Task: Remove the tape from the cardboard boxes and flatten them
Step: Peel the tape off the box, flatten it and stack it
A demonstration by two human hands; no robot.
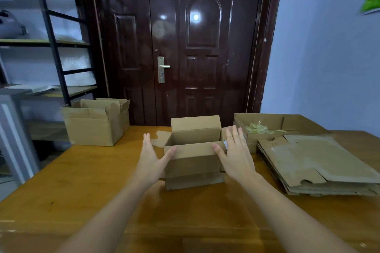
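A small cardboard box (193,162) stands upright in the middle of the wooden table (86,187), its top flaps spread open and its inside empty. My left hand (153,155) is at the box's left side with straight fingers, the thumb touching the near flap. My right hand (234,152) is at the right side, fingers straight and spread, thumb on the near flap. A small strip of clear tape (225,144) shows at the box's right corner.
Another open box (92,127) stands at the table's far left. A shallow open box (265,123) holding crumpled tape (259,129) sits at far right. A stack of flattened boxes (316,164) lies on the right. A dark door and shelves stand behind.
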